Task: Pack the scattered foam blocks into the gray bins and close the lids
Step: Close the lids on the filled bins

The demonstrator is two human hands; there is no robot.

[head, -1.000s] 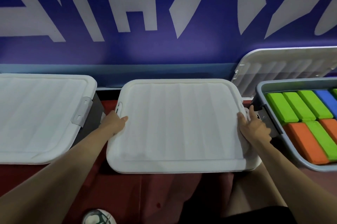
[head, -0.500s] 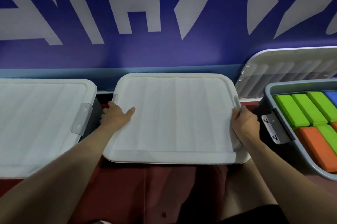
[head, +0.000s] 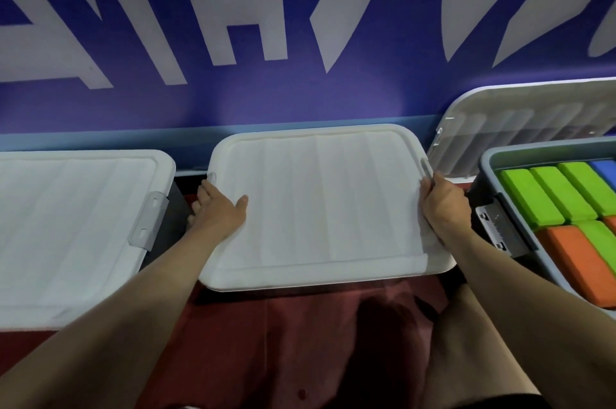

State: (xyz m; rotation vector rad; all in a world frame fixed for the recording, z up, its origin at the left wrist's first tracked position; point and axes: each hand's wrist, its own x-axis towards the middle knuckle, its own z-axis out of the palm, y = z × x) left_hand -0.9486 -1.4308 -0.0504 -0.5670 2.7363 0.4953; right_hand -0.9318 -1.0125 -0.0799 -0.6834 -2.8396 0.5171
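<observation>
In the head view, a white ribbed rectangular plastic lid (head: 320, 208) lies nearly flat in the middle of the scene, its long axis running left to right and its shallow ribs running from the near edge toward the blue wall with large white lettering (head: 300, 92); the far edge sits a little higher than the near one. Whatever lies under it is hidden. The left hand (head: 218, 208) grips the lid's left edge, thumb laid on the top surface and pointing inward, the fingers wrapped down around the rim and mostly out of sight. The right hand (head: 441, 205) grips the right edge just below the small slot in the rim, knuckles up and fingers curled over the edge. Both forearms reach forward from the bottom corners, above a dark red cloth surface (head: 283, 342). To the left, a second white lid (head: 73, 228) sits closed on a gray bin, a gray latch (head: 150, 225) at its right side. To the right, an open gray plastic bin (head: 493, 158) holds green foam blocks (head: 550, 192), an orange foam block (head: 573, 262) and a blue foam block (head: 605, 170) packed side by side, and its own white lid (head: 520, 122) leans against the wall behind it.
</observation>
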